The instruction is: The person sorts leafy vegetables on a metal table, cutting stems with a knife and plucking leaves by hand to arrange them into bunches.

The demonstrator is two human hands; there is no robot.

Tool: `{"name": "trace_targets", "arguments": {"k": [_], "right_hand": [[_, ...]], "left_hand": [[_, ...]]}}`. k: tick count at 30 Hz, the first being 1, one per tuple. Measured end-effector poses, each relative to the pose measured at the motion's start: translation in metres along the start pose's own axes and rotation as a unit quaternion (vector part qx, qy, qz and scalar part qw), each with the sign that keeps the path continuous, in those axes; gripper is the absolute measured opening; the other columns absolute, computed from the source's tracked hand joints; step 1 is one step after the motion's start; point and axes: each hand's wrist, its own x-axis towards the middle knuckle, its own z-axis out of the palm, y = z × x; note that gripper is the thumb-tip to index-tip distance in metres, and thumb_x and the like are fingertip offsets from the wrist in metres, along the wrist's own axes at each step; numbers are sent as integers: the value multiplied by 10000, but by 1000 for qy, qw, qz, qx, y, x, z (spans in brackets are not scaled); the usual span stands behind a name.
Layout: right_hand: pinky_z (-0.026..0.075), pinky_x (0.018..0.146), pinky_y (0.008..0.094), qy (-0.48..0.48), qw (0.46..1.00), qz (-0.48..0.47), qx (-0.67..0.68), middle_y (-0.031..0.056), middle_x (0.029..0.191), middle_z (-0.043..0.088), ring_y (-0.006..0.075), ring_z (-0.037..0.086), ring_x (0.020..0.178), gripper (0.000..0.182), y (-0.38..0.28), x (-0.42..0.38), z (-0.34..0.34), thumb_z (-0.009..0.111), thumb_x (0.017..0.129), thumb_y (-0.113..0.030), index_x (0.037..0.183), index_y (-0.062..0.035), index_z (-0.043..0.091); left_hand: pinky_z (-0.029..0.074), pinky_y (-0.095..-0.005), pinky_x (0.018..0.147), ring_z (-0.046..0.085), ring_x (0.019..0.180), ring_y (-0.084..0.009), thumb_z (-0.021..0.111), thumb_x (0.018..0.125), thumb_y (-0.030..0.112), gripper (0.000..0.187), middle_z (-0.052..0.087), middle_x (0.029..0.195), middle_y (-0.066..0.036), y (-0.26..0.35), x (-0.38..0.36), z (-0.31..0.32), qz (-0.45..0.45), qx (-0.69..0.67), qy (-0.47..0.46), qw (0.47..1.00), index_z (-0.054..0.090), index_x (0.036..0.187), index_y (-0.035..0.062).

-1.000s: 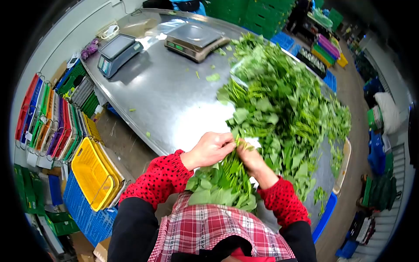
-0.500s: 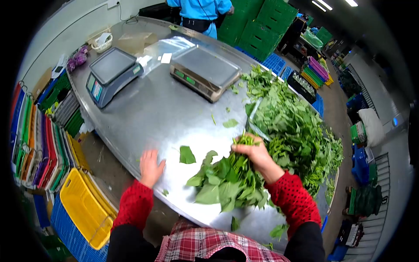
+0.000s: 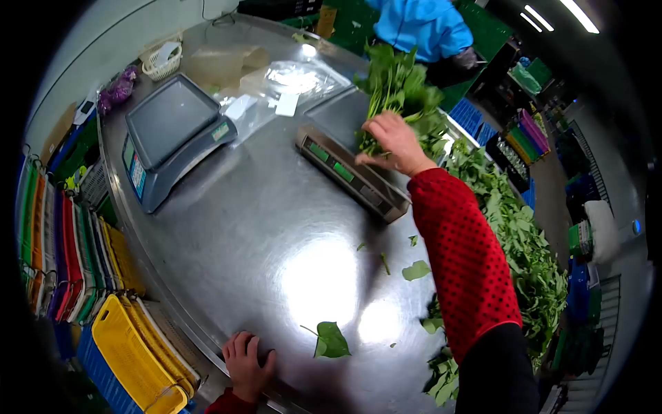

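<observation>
Green leafy bunch over the scale, extending beyond our right hand, which holds its stems; we should centre it gently, our left hand open on the tabletop.

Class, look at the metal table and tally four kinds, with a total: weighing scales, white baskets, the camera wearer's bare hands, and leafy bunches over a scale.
Weighing scales: 2 (grey scale, brown-fronted scale)
White basket: 1
Bare hands: 2 (left hand, right hand)
Leafy bunch: 1
Total: 6
</observation>
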Motion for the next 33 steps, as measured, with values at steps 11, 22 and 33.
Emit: {"name": "trace_targets", "arguments": {"k": [11,22,33], "right_hand": [[168,1143,520,-83,981,165,-61,249,1437,339,385,279,1372,1185,-65,-44,-39,829,573,-521,1473,-53,218],[499,774,412,-71,819,472,318,124,979,625,319,607,913,307,-512,-354,-144,645,843,-290,1049,-62,628],[482,750,440,96,673,729,80,166,895,621,358,593,861,276,-595,-589,-283,651,797,-268,964,-48,649]], "left_hand": [[363,-487,930,477,1074,-365,770,623,250,494,519,1118,-145,0,-2,3,40,12,16,999,569,1027,49],[251,-521,1068,363,1274,-409,737,731,385,655,426,1368,-232,62,23,57,64,-62,28,996,536,1237,21],[310,-482,1071,410,1264,-410,617,856,137,392,489,1338,-217,217,-156,143,331,-169,-76,925,550,1209,-20]]}}
